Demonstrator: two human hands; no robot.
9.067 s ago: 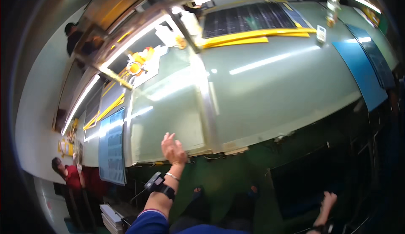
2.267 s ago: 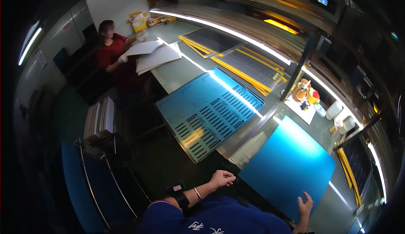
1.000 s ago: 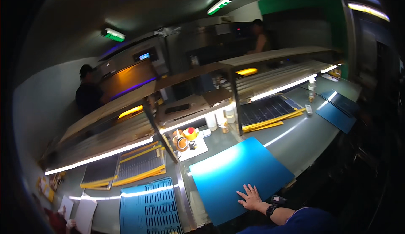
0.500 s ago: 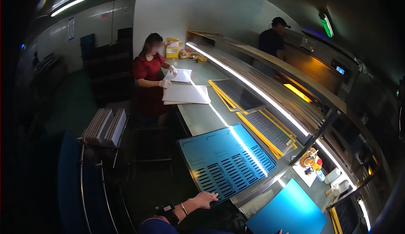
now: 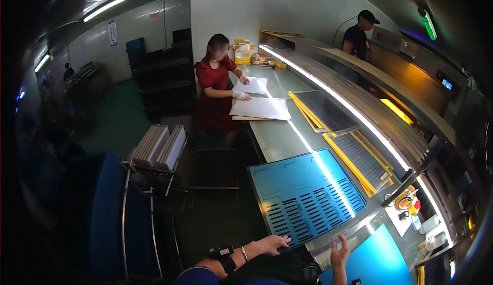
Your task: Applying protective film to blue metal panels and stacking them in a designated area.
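Note:
A slotted blue panel [image 5: 308,175] lies on the workbench, its near corner by the bench's front edge. My left hand [image 5: 275,244] grips that near corner, fingers bent over the panel's edge. My right hand [image 5: 339,254] is raised with fingers apart and nothing in it. It is just above the left edge of a plain blue sheet [image 5: 382,254], which lies to the right of the slotted panel.
Yellow-edged dark frames [image 5: 357,161] lie behind the panel. Bottles [image 5: 430,224] and small jars stand at the right, below a lit shelf [image 5: 334,92]. A co-worker in red [image 5: 218,87] handles white sheets [image 5: 261,108] farther along the bench. A rack of panels [image 5: 159,146] stands left.
The whole view has shifted, so the scene sits farther right. My right hand has come up from the lower edge beside the plain sheet, fingers spreading. My left hand stays at the slotted panel's corner.

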